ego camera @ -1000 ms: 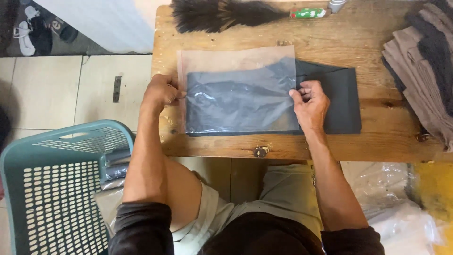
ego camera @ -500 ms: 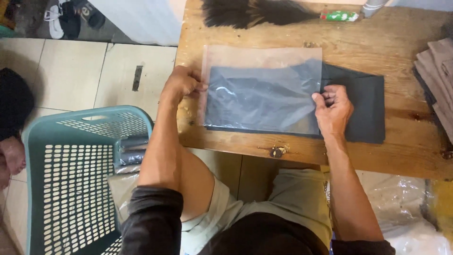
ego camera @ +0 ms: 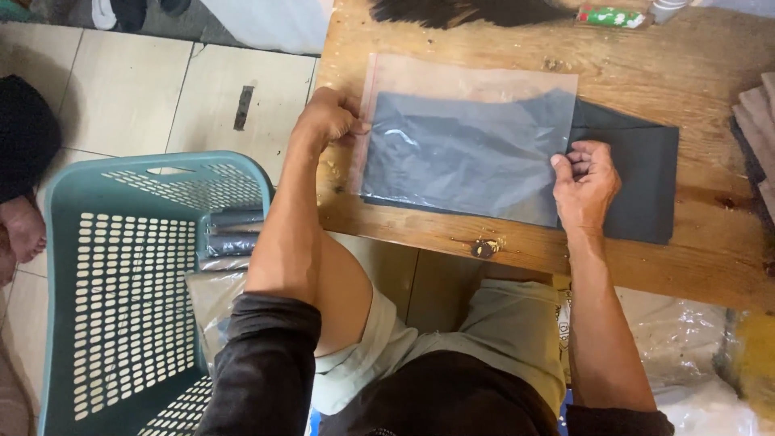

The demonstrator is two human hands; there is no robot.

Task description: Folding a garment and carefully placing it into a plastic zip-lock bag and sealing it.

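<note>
Head view is showing a folded dark garment (ego camera: pixel 484 153) lying on the wooden table (ego camera: pixel 686 73), most of it already inside a clear plastic bag (ego camera: pixel 468 89) while its right end is sticking out of the bag's open side. The left hand (ego camera: pixel 327 121) is pinching the bag's left edge, and the right hand (ego camera: pixel 588 182) is resting at the mouth, fingers curled together and seemingly pinching the bag's edge. Judging by this, the bagging is well along but unfinished; packed bundles are lying in the teal basket (ego camera: pixel 73 242) to the left.

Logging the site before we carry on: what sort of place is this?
Probably a small garment packing bench: a worn wooden table, a folded dark garment going into a clear plastic bag, and a teal basket of bagged pieces.
</note>
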